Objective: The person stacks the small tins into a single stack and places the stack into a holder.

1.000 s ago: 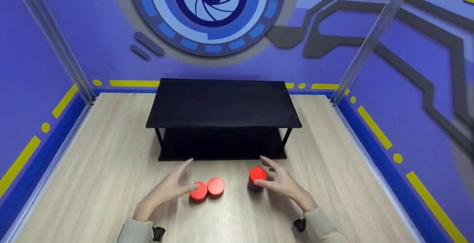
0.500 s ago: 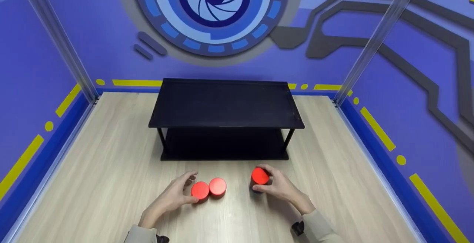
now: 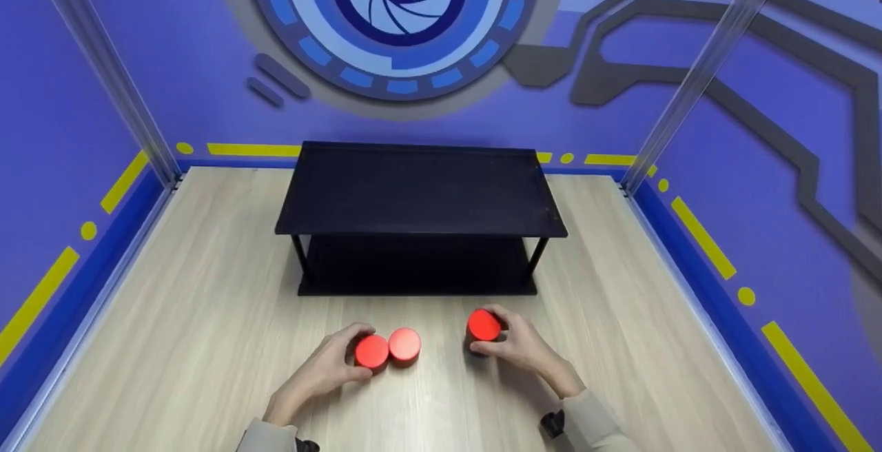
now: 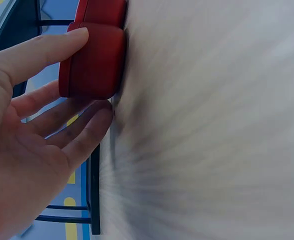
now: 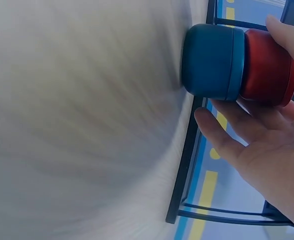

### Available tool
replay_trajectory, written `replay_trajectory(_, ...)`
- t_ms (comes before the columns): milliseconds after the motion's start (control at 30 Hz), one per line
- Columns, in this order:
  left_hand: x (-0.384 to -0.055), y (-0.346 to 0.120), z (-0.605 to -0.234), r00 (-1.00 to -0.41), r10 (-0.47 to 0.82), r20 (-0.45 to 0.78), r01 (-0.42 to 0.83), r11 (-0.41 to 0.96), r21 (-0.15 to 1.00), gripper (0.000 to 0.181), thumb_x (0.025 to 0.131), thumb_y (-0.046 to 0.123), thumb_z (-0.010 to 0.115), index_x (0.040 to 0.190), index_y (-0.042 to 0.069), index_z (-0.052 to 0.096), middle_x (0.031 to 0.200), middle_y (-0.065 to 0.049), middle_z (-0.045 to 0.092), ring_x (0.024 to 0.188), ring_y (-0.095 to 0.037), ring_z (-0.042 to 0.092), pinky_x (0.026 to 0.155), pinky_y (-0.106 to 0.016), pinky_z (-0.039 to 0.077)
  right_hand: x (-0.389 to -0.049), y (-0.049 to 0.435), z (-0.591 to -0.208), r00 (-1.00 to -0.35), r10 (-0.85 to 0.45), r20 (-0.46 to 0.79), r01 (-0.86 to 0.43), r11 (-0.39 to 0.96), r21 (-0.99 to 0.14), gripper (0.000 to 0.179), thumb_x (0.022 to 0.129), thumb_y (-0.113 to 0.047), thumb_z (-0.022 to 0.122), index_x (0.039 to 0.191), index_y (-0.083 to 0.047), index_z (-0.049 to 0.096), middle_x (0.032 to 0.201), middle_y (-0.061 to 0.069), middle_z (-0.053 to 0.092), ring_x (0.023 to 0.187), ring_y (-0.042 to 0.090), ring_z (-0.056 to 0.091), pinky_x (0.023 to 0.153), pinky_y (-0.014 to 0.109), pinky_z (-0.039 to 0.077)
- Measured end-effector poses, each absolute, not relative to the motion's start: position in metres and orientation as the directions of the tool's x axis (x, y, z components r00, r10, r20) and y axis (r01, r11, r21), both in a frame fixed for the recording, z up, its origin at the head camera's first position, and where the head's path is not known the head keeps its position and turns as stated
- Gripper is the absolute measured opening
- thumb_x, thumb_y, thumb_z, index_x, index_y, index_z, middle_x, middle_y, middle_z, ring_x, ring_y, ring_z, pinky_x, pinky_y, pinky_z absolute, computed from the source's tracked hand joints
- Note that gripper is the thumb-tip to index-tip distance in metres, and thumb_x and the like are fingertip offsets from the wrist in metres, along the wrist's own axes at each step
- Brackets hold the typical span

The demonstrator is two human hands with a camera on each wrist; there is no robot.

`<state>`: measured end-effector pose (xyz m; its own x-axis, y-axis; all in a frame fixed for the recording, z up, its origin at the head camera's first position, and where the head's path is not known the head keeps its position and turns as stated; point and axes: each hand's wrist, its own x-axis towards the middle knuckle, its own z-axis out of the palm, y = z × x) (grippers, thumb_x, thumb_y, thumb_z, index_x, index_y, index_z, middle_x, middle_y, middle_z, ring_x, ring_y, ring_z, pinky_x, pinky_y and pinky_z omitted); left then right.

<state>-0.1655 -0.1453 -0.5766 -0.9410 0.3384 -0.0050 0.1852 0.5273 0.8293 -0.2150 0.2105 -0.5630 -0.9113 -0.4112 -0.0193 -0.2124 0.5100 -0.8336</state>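
Note:
In the head view two small round red tins stand side by side on the table. My left hand (image 3: 329, 364) curls round the left red tin (image 3: 372, 352), thumb at the near side and fingers at the far side. The left wrist view shows the thumb against that tin (image 4: 98, 65). The other red tin (image 3: 405, 346) touches it on the right. Farther right, a red tin (image 3: 484, 325) sits on top of a blue tin (image 5: 209, 61). My right hand (image 3: 525, 348) holds the upper red tin (image 5: 267, 67) between thumb and fingers; lower fingers lie near the blue tin.
A black two-level shelf (image 3: 420, 190) stands behind the tins, its lower board's front edge a short way from them. Blue printed walls (image 3: 186, 80) and metal corner posts enclose the wooden table (image 3: 207, 286) at the back and sides.
My left hand has moved in from beside the left red tin and its fingers have closed round it. My right hand has closed on the upper red tin. The tins stay in place.

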Motion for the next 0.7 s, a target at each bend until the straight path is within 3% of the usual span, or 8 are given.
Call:
replay_trajectory(133, -0.167, -0.144, -0.577, -0.941, 0.339, 0.0, 0.193, 0.535, 0.823, 0.061, 0.07, 0.007, 0.081, 0.125, 0.007, 0.055, 0.124, -0.006, 0.062, 0.119, -0.028, 0.056, 0.103, -0.053, 0.041, -0.215, 0.21, -0.564, -0.919, -0.395, -0.002, -0.215, 0.505, -0.836, 0.064, 0.075, -0.024, 0.082, 0.128, -0.002, 0.053, 0.12, 0.017, 0.062, 0.105, 0.028, 0.066, 0.084, 0.036, 0.057)
replay_trajectory(700, -0.174, -0.149, -0.565, -0.948, 0.319, 0.009, 0.183, 0.518, 0.836, 0.061, 0.073, 0.006, 0.079, 0.128, 0.002, 0.053, 0.124, -0.012, 0.062, 0.111, -0.029, 0.06, 0.1, -0.052, 0.045, -0.215, 0.209, -0.567, -0.931, -0.365, 0.01, -0.219, 0.537, -0.815, 0.066, 0.075, -0.026, 0.083, 0.128, -0.001, 0.053, 0.119, 0.018, 0.063, 0.104, 0.028, 0.065, 0.084, 0.034, 0.056)
